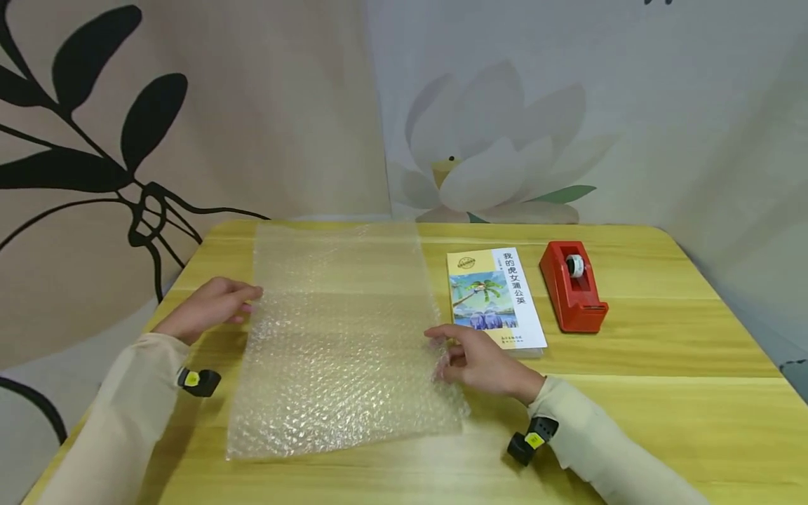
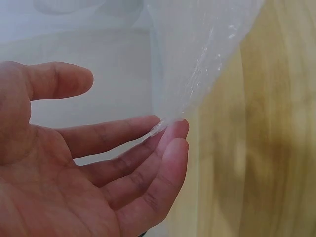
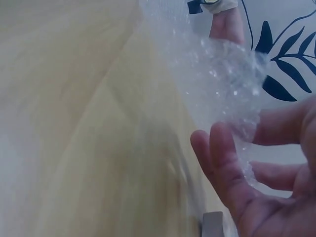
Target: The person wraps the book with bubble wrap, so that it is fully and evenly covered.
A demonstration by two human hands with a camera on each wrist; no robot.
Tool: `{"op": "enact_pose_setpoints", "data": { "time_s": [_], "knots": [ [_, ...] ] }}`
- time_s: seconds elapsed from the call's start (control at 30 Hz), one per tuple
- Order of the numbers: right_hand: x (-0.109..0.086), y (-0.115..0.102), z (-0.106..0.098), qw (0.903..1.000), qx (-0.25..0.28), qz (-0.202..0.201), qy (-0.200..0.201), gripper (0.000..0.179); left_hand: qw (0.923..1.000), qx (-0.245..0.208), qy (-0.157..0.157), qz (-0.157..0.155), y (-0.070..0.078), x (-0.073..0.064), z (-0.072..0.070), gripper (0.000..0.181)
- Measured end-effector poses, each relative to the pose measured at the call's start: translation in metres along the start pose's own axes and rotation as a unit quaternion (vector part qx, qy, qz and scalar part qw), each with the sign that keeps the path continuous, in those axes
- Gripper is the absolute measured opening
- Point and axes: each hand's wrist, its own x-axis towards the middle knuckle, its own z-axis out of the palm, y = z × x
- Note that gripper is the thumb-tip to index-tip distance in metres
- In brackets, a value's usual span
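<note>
A clear sheet of bubble wrap [image 1: 341, 351] lies spread over the wooden table, its right edge somewhat raised. At its left edge is my left hand [image 1: 217, 305]. In the left wrist view the fingers [image 2: 108, 138] are nearly straight and their tips touch the plastic edge, while the thumb stands apart. My right hand [image 1: 482, 361] holds the right edge lightly. The right wrist view shows bubble wrap [image 3: 222, 84] passing between the bent fingers [image 3: 224, 153] and a digit behind it. Right of the sheet lies a book [image 1: 486, 301] with a palm-tree cover, partly behind the right hand.
A red tape dispenser [image 1: 574, 291] with a white roll stands right of the book. The wooden table [image 1: 682, 330] extends to the right. Behind it hangs a backdrop [image 1: 284, 119] with printed leaves and a pale flower. Each wrist wears a black strap device.
</note>
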Motion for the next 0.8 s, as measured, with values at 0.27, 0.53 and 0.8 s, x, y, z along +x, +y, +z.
{"op": "enact_pose_setpoints", "data": {
  "time_s": [0.27, 0.53, 0.8],
  "knots": [
    [0.003, 0.003, -0.010, 0.9996, -0.027, -0.013, 0.003, 0.056, 1.0000, -0.003, -0.001, 0.004, -0.008, -0.003, 0.004, 0.068],
    [0.006, 0.002, -0.019, 0.9973, -0.070, -0.024, -0.001, 0.051, 0.9998, 0.012, 0.008, 0.013, -0.012, -0.009, 0.006, 0.064],
    [0.009, 0.003, -0.021, 0.9958, -0.087, -0.028, -0.004, 0.051, 0.9997, 0.019, 0.015, 0.008, -0.018, -0.013, 0.004, 0.062]
  ]
}}
